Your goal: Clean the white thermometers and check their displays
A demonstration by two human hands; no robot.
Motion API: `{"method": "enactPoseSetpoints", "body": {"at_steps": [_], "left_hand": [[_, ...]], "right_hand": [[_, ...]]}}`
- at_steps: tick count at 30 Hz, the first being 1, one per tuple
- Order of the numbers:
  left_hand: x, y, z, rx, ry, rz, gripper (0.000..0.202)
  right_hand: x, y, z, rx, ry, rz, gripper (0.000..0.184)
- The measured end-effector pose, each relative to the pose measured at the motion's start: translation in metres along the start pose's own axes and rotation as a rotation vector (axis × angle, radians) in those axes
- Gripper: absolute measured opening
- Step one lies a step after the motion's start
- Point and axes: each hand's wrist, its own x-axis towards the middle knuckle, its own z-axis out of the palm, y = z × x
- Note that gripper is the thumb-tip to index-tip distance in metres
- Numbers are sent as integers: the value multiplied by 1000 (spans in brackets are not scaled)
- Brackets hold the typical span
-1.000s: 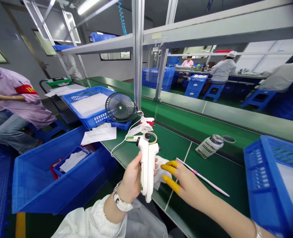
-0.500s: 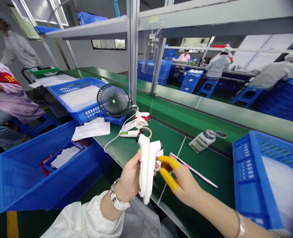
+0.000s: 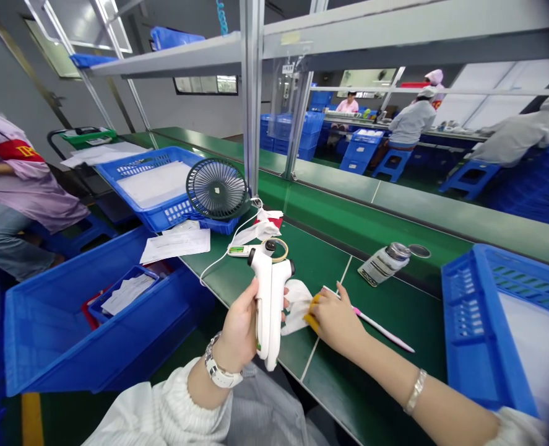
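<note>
My left hand [image 3: 241, 319] is wrapped round two white gun-shaped thermometers [image 3: 267, 310], held side by side and upright, their black round ends on top. Just to the right, my right hand [image 3: 337, 319] rests low over the green bench, its yellow-covered fingertips closed on a crumpled white cloth [image 3: 297, 303]. A pink and white toothbrush [image 3: 385, 331] lies partly behind the right hand. Farther back, another white device [image 3: 244, 251] with a green display lies by a roll of tape [image 3: 281, 249].
An opened bottle [image 3: 383, 263] stands with its lid beside it. Blue crates sit at right [image 3: 473, 322] and far left [image 3: 163, 207], with a large blue bin [image 3: 60, 334] below. A black fan [image 3: 216, 189] stands near a metal post [image 3: 252, 93]. Co-workers sit beyond the bench.
My right hand has gone down to the bench and closed on the white cloth, which is now apart from the thermometers. My left hand has shifted slightly left with both thermometers.
</note>
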Motion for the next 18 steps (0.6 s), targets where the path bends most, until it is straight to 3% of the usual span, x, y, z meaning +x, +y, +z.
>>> {"method": "enactPoseSetpoints", "body": {"at_steps": [3, 9, 12, 15, 18], "left_hand": [[0, 2, -5, 5, -3, 8, 44], [1, 1, -6, -35, 8, 15, 42], [2, -5, -2, -94, -50, -56, 45], [2, -10, 1, -142, -135, -113, 45], [3, -8, 2, -121, -90, -154, 49]], "right_hand": [[2, 1, -19, 28, 48, 20, 25], [-16, -16, -63, 523, 499, -166, 12], [-22, -31, -64, 559, 451, -286, 18], [-22, -43, -56, 503, 318, -419, 38], [-23, -53, -55, 502, 205, -495, 36]]}}
